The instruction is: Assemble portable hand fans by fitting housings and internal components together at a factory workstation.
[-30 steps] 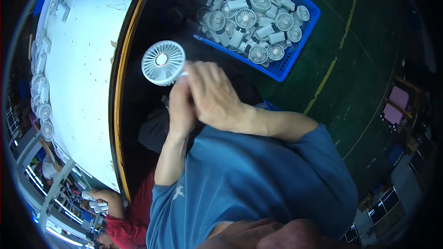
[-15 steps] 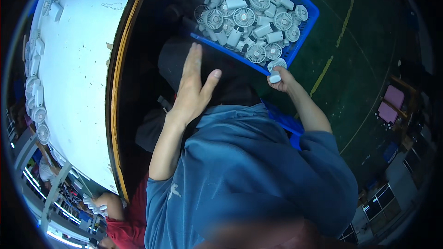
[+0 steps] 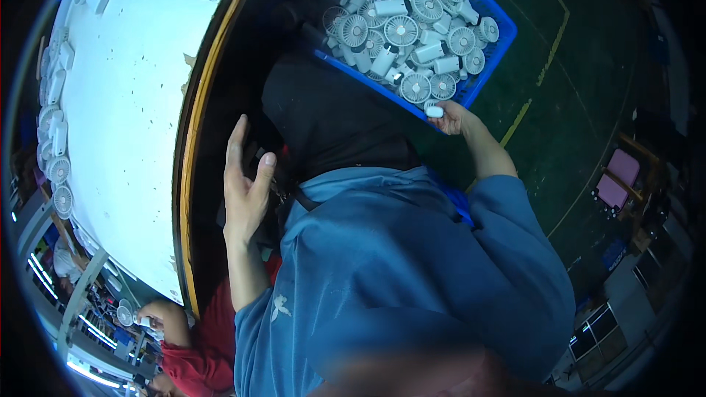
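Observation:
At the near right corner of a blue crate (image 3: 491, 66), my right hand (image 3: 454, 118) is closed round a small white handheld fan (image 3: 434, 112). The fan's handle end shows, while most of its round head is hidden. The crate is heaped with more white handheld fans (image 3: 401, 31), their round grilles and handles lying at many angles. My left hand (image 3: 246, 192) holds nothing; its fingers point up and its thumb stands apart. It hovers between my body and the edge of the white table.
To the left stands a white table (image 3: 140, 103) with a dark and yellow edge (image 3: 190, 147). Along its far side lies a row of white fans (image 3: 55, 129). A co-worker in a red shirt (image 3: 209, 353) holds a fan (image 3: 126, 313) at lower left. A pink case (image 3: 618, 178) stands right.
My left hand has moved left and down toward the table edge. My right hand stays at the crate corner with the fan, which has tilted. A fan now shows at the co-worker's hand.

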